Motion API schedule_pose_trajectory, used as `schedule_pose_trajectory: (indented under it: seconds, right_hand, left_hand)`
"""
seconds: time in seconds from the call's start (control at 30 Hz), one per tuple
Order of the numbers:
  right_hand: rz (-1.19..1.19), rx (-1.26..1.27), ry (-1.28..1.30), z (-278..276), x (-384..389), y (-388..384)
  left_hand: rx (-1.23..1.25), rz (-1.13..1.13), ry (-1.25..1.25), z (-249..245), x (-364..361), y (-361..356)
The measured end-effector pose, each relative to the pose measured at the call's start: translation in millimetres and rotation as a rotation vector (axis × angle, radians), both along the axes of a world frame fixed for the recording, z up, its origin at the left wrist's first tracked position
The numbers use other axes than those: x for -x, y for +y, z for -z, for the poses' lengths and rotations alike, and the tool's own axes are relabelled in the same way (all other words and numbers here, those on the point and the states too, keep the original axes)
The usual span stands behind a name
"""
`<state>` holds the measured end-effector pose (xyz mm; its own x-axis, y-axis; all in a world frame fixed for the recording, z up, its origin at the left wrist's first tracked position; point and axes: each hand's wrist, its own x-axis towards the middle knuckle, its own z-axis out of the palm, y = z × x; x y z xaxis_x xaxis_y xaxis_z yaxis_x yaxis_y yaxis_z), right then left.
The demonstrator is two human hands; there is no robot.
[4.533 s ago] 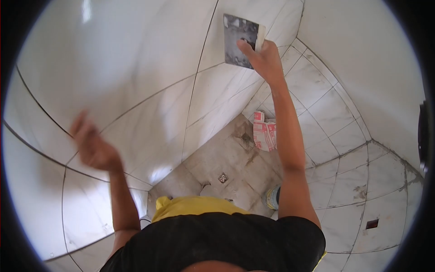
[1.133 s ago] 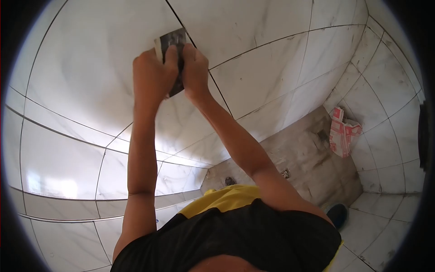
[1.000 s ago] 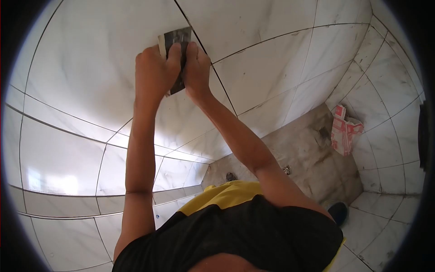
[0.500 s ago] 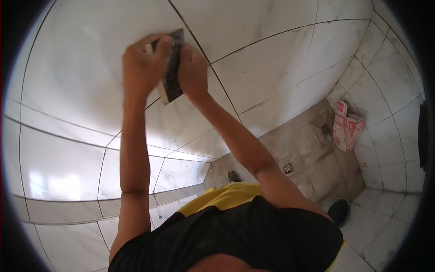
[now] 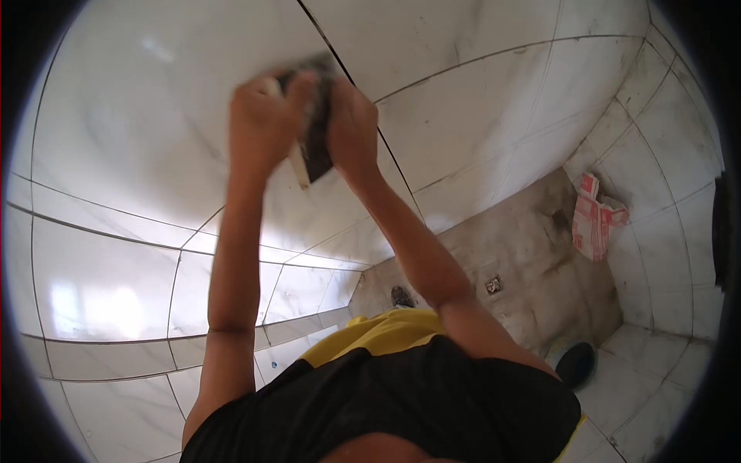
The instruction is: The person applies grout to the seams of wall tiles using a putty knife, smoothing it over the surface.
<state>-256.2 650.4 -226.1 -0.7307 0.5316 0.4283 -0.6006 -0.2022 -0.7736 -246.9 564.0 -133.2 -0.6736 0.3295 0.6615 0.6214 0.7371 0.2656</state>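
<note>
White tiled wall [image 5: 139, 116]: spread behind my 2 hands.
Dark pad [image 5: 316, 154]: blurred, near a dark joint [image 5: 325, 38]; handling it seems the step, the next move calling for an even grip.
Left hand [image 5: 262, 123]: holding the pad's pale-edged side.
Right hand [image 5: 353, 131]: holding its opposite edge.

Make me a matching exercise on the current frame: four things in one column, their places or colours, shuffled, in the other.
Things:
1. Flat tool
2. Red-and-white packaging
3. Round container
4. Shirt

Places or colours:
A. Black and yellow
B. Low down, beside the person's right upper arm, dark inside
C. Held by the left hand and right hand
D. Crumpled, at the foot of the tiled wall on the right

Right pairs: 1-C, 2-D, 3-B, 4-A
</note>
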Motion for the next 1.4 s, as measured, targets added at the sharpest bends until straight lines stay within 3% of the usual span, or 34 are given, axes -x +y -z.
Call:
schedule_pose_trajectory:
  seconds: [0.07,0.13,0.23,0.33,0.5,0.67,0.73,0.77,0.93,1.0,1.07,1.1,1.17,1.2,1.23,1.27,1.33,1.4]
  right_hand:
    - [0.031,-0.06,-0.002,-31.9,8.6,5.9]
    - [-0.1,0.002,0.005,-49.3,12.6,3.9]
    - [-0.085,0.107,0.013,-27.9,9.9,1.9]
    - [-0.136,0.173,-0.059,-12.3,-1.2,-4.8]
    - [-0.098,0.079,0.028,-32.6,10.7,3.3]
    - [-0.08,0.093,0.013,-32.5,17.7,11.3]
    - [-0.097,0.132,0.009,-22.0,14.0,5.6]
    - [-0.143,0.163,0.006,-16.9,12.7,3.1]
    - [-0.081,0.092,0.035,-39.8,9.5,0.3]
    - [-0.059,0.088,0.024,-19.3,10.3,-3.8]
    - [-0.036,0.069,0.073,-15.9,15.3,-2.0]
    - [-0.145,0.189,0.032,-11.8,2.2,-5.2]
    - [-0.229,0.311,0.0,-17.4,5.1,4.3]
    - [-0.154,0.137,0.04,-33.6,13.8,11.3]
    - [-0.085,-0.03,0.058,-35.2,15.3,13.0]
    - [-0.083,-0.034,0.052,-26.4,17.7,15.2]
    - [-0.054,0.116,0.073,-13.4,28.0,5.3]
    - [-0.12,0.213,0.047,-14.7,11.7,3.2]
  left_hand:
    - [-0.379,0.146,-0.338,-37.5,-7.5,0.7]
    - [-0.364,0.153,-0.266,-50.5,-9.9,9.1]
    - [-0.042,-0.01,-0.076,-44.6,-9.4,18.7]
    - [-0.054,-0.034,-0.239,-26.3,-9.6,15.1]
    - [-0.116,0.016,-0.072,-47.1,-17.2,20.5]
    - [-0.17,0.002,-0.173,-48.2,-11.4,22.2]
    - [-0.02,0.027,-0.039,-33.8,-14.4,23.8]
    - [-0.042,-0.006,-0.156,-34.6,-16.6,22.7]
    - [-0.062,0.005,-0.142,-54.7,-9.0,12.8]
    - [-0.065,0.029,-0.151,-44.4,-7.8,6.4]
    - [0.293,-0.085,0.102,-22.2,4.4,4.4]
    - [0.118,-0.025,-0.09,-18.2,-6.3,12.5]
    - [0.061,0.022,-0.009,-33.5,-6.1,11.2]
    - [0.002,0.055,0.047,-41.8,-6.3,11.0]
    - [-0.128,0.066,-0.061,-53.1,-6.7,15.0]
    - [-0.169,0.083,-0.25,-61.4,-3.7,13.9]
    - [0.143,-0.008,0.066,-39.6,-3.4,17.9]
    - [0.152,0.005,0.106,-31.6,-5.1,16.1]
